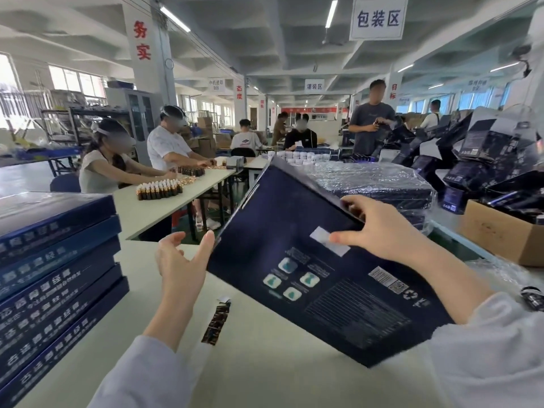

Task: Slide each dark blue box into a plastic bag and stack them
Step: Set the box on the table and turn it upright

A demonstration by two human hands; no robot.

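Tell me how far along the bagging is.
Done: a stack of plastic-wrapped dark blue boxes sits far right. In hand: the right hand grips a flat dark blue cardboard box, unbagged, the left hand open at its edge. To do: the pile of bare blue boxes at left.

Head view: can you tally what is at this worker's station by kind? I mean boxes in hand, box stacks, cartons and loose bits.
dark blue box, held in the right hand: 1
stack of bare dark blue boxes, on the left: 1
stack of plastic-bagged boxes, on the right: 1
cardboard carton: 1
loose dark printed strip: 1
Total: 5
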